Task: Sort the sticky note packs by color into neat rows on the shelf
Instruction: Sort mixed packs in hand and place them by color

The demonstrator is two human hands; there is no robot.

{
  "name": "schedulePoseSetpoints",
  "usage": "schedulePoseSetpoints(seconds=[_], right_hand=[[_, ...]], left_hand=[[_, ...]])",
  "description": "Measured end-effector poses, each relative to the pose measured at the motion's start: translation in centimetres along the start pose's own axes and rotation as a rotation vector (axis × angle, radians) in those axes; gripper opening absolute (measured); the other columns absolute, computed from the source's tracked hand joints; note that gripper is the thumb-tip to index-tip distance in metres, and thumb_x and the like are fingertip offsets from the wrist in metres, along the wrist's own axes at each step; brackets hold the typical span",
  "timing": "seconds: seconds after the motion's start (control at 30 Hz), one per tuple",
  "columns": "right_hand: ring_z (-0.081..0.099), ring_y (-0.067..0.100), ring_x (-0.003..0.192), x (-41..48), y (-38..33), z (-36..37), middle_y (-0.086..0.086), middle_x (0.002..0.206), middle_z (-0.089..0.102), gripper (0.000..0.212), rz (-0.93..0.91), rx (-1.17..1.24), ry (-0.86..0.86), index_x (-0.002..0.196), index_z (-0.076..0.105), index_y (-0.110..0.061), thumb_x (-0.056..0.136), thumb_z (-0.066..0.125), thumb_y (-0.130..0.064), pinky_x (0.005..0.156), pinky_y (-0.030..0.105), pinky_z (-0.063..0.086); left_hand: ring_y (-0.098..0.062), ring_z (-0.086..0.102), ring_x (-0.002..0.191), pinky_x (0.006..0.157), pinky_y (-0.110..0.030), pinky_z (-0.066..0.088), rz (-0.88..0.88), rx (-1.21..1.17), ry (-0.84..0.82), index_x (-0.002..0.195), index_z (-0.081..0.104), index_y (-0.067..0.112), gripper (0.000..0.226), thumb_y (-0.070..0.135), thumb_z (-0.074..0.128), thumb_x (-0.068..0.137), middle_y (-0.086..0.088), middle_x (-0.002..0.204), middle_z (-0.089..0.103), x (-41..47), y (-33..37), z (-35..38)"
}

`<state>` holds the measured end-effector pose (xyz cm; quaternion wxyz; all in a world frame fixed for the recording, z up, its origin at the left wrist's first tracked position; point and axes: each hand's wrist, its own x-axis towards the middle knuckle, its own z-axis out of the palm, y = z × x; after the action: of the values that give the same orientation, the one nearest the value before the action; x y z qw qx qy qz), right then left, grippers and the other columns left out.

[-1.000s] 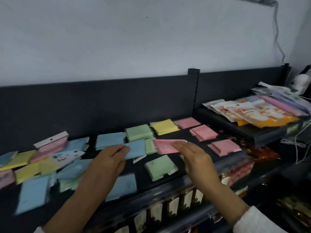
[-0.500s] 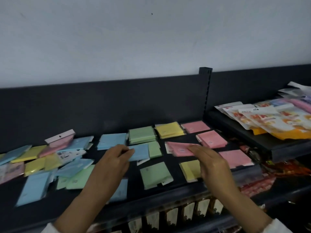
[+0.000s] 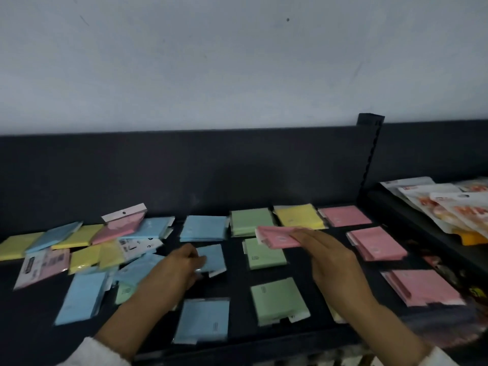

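Holding anything, that right hand [image 3: 335, 262]?

Yes, a pink pack [image 3: 280, 237], gripped by its right end. The fingers [image 3: 303, 235] lie straight and close together along its top; the thumb is hidden underneath. The pack hangs above the shelf [image 3: 239, 313], over the gap between the back green stack [image 3: 250, 221] and the yellow stack [image 3: 299, 216].

And the left hand [image 3: 182, 265]?

It sits at the left edge of the middle blue pack [image 3: 212, 257], which lies flat on the shelf. The fingertips are bent in and seem to pinch that edge, though motion blur softens them.

How do the rows stand?

Blue runs front to back: a front blue pack [image 3: 203, 320], the middle one, then a back blue stack [image 3: 203, 228]. Just right of it, green does the same, with a front green pack [image 3: 278, 301] and a middle green pack [image 3: 266, 254] below the back stack. Pink fills the right side: a back pink pack [image 3: 344, 216], a middle pink stack [image 3: 377, 247] and a front pink stack [image 3: 425, 287]. Yellow shows only the one stack at the back, plus a pale pack [image 3: 336, 315] mostly hidden under the right forearm.

What about the left?

A mixed heap [image 3: 79, 247] of blue, yellow and pink packs lies there, overlapping at all angles. On the raised shelf at far right lie printed snack bags [image 3: 449, 204].
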<state>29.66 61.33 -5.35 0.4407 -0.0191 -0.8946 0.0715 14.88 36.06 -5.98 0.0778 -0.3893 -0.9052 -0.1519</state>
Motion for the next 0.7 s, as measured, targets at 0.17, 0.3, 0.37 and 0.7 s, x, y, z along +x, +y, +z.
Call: schedulePoseSetpoints(seconds=[0.17,0.3,0.37,0.7], right_hand=[[0.067,0.026,0.101,0.2,0.5,0.4,0.010,0.108,0.070,0.053,-0.020,-0.013,-0.012,0.107,0.069,-0.004,0.066,0.040,0.010,0.085,0.042,0.055],[0.068,0.027,0.097,-0.1,1.0,0.1,0.011,0.105,0.070,0.055,-0.012,-0.061,-0.052,0.106,0.069,-0.004,0.059,0.049,0.018,0.085,0.044,0.055],[0.068,0.026,0.097,-0.2,1.5,-0.1,0.011,0.106,0.070,0.061,-0.003,-0.068,-0.083,0.107,0.069,-0.005,0.054,0.052,0.022,0.087,0.043,0.054],[0.067,0.031,0.088,2.1,5.1,-0.9,0.012,0.101,0.068,0.061,0.067,-0.214,-0.255,0.107,0.069,-0.007,0.053,0.065,0.023,0.071,0.037,0.059]], left_hand=[[-0.007,0.055,0.101,0.089,-0.025,0.045,0.082,0.072,-0.115,0.111,0.066,0.025,0.037,0.049,0.048,0.089,0.011,0.116,0.051,1.2,-0.8,-0.5],[-0.007,0.054,0.106,0.090,-0.020,0.041,0.129,0.115,-0.115,0.110,0.065,0.025,0.035,0.048,0.048,0.090,0.011,0.118,0.053,2.4,-1.0,0.2],[-0.008,0.053,0.107,0.091,-0.019,0.039,0.150,0.097,-0.128,0.109,0.066,0.023,0.035,0.047,0.049,0.090,0.009,0.118,0.054,2.9,-0.9,0.5],[-0.013,0.059,0.099,0.087,-0.025,0.046,0.060,0.261,-0.258,0.099,0.067,0.022,0.033,0.049,0.059,0.083,0.005,0.107,0.063,5.3,0.2,0.9]])
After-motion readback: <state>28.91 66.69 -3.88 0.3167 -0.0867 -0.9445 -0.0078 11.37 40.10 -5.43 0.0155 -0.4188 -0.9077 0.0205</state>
